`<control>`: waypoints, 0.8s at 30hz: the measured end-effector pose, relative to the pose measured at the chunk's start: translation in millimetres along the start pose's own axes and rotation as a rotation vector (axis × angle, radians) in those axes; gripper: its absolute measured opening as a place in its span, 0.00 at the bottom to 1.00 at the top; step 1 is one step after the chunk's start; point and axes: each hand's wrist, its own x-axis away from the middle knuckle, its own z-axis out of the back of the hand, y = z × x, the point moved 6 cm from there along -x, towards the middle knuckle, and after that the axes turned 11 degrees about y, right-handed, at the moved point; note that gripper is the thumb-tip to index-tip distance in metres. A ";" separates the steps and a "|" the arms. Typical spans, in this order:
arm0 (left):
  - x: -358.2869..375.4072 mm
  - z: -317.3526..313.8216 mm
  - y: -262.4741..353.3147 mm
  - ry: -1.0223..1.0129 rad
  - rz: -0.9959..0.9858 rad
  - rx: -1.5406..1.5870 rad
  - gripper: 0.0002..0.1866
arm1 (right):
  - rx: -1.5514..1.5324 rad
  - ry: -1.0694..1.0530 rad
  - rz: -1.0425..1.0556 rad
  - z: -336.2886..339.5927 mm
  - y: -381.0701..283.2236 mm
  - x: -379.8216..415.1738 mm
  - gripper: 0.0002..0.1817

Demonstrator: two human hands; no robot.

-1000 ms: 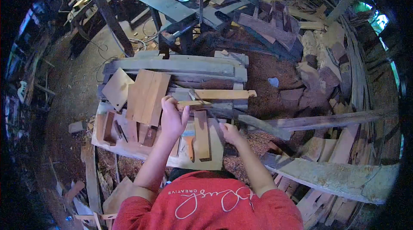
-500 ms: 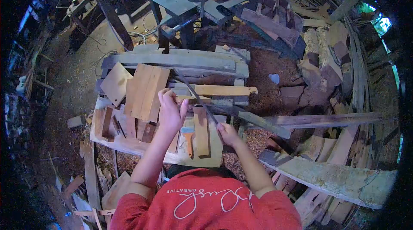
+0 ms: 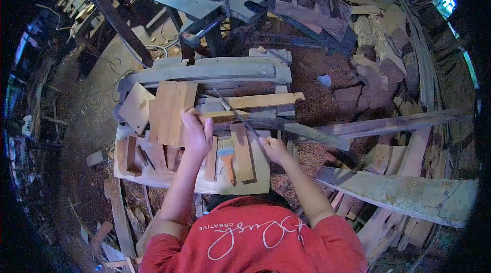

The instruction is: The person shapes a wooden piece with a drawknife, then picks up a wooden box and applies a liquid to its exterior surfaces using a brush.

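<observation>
This is a woodworking workshop, judging by the rough worktop [image 3: 253, 189] with its cut boards [image 3: 171, 114] and paintbrush [image 3: 228, 163], the long thin hand tool [image 3: 249, 127] held over it, the reddish-brown shavings [image 3: 314, 163] littering the ground, and long planks [image 3: 422, 68] gathered at the right.

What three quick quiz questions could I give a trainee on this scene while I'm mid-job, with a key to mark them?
1. Multiple choice: what does the right hand hold?
A) a hammer
B) a long thin tool
C) a cup

2. True or false: the paintbrush lies with its bristles pointing away from the red shirt.

3. Fill in the blank: the ____ hand is at one end of the narrow light-wood piece.

Key: 1. B. 2. True. 3. Left; the left hand is there.
</observation>
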 end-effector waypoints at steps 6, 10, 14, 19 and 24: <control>-4.2 -9.0 7.8 -0.015 0.002 0.022 0.15 | 0.000 -0.052 -0.075 1.4 -13.3 13.9 0.20; -5.3 -10.3 2.3 -0.031 -0.008 -0.010 0.14 | -0.104 -0.023 0.024 3.9 -33.6 16.8 0.20; 0.8 -4.4 0.5 0.002 -0.009 0.013 0.13 | -0.041 0.094 -0.004 -17.4 42.8 -2.7 0.20; 0.6 -8.4 1.4 -0.035 0.019 -0.012 0.17 | -0.096 -0.018 -0.036 -9.7 9.9 9.8 0.20; -2.1 -7.6 -0.4 -0.037 0.009 -0.006 0.17 | -0.215 -0.052 0.001 -9.1 -7.7 7.3 0.20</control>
